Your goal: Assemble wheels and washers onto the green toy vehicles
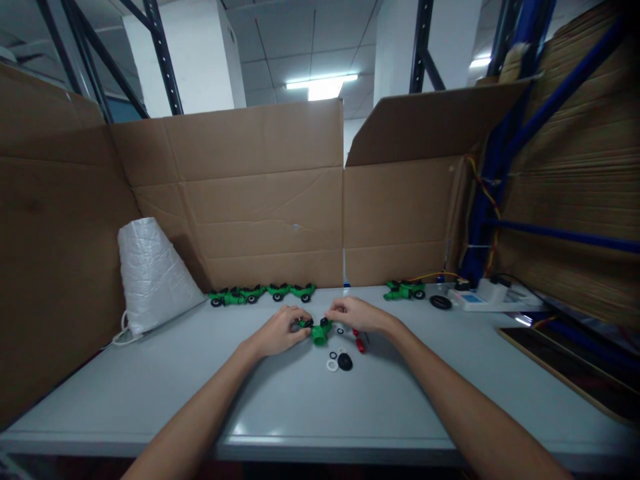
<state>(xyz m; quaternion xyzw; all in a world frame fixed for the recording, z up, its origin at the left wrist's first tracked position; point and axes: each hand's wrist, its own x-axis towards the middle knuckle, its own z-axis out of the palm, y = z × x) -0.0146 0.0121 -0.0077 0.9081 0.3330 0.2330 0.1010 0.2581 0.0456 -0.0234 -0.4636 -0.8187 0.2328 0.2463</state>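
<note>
Between my two hands is a green toy vehicle [319, 335] with small black wheels, its wide round green end facing me. My left hand [281, 331] grips its left side, fingers bent around a black wheel. The fingers of my right hand [356, 314] are curled together at the black wheel [324, 322] on the other side; the exact contact is partly hidden. Just below the right hand lies a red-handled screwdriver [359, 343]. Nearer to me are a black disc [345, 362], a white ring [332, 365] and a small black ring [333, 355].
Several green toy vehicles [277, 291] line the back of the table [165, 393], with more green pieces [404, 290] at the right. A black ring [441, 302] and a power strip [493, 297] stand beyond. A white padded bag [153, 277] leans left. Cardboard walls [250, 200] enclose the table.
</note>
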